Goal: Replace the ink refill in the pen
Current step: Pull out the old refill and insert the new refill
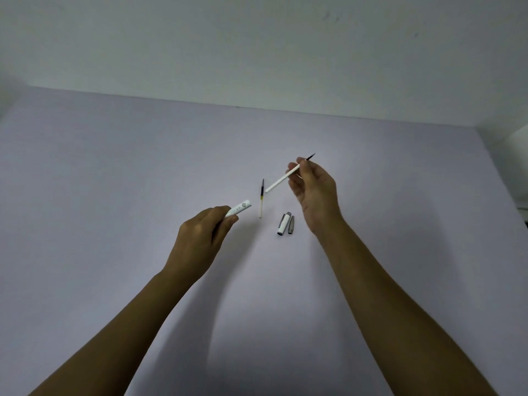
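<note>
My left hand (204, 234) is closed around a white pen barrel (241, 207), whose open end sticks out toward the upper right. My right hand (314, 190) pinches a white ink refill (281, 180) near its dark tip, which points up and to the right. The refill's plain end hangs down to the left, a short way from the barrel's mouth. A second refill (261, 200), with a dark tip and a yellowish band, lies on the table between my hands. The white pen cap (284, 223) with its clip and a grey tip cone (291, 224) lie side by side below my right hand.
All of this sits on a pale lilac table (114, 181) that meets a white wall (257, 52) at the back. The table's right edge runs past a dim gap at the far right.
</note>
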Motion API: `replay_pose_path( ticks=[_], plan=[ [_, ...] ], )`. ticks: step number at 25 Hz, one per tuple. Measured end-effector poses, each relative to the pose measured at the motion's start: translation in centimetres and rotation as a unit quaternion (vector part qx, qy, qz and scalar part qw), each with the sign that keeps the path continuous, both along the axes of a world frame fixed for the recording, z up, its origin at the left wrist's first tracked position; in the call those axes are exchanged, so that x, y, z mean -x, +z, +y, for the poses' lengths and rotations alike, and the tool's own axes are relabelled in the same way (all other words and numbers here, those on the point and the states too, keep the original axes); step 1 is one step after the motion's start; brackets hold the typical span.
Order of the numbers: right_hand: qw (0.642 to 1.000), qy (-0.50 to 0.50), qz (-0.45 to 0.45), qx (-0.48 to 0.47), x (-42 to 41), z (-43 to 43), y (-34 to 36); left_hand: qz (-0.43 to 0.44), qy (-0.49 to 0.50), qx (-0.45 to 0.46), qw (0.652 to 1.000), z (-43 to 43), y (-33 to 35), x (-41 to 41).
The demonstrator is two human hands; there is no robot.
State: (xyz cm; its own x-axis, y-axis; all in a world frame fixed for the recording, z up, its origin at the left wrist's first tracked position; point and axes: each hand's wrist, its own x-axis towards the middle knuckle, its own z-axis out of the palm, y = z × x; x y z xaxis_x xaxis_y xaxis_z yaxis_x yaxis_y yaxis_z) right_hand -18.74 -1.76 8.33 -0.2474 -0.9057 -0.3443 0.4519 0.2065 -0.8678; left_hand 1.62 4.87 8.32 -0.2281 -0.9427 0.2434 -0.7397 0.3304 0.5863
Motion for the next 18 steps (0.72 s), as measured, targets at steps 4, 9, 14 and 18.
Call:
replay_pose_path(
  ticks=[4,9,14,18],
  plan=[
    [0.981,0.062,0.159,-0.095,0.5,-2.9,-3.4,0.003,0.013,-0.006,1.0,-0.5,-0.2,-0.7],
    [0.875,0.171,0.442,-0.101,-0.2,-5.4,-7.7,-0.008,0.019,-0.019,1.0,-1.8,-1.0,-1.8],
    [0.811,0.19,0.544,-0.098,-1.1,-6.2,-10.2,-0.004,0.03,-0.032,0.999,-3.1,-1.8,-2.6],
    [0.822,0.163,0.536,-0.105,-1.1,-6.0,-10.9,-0.002,0.036,-0.036,0.999,-3.4,-2.2,-2.8]
  ],
)
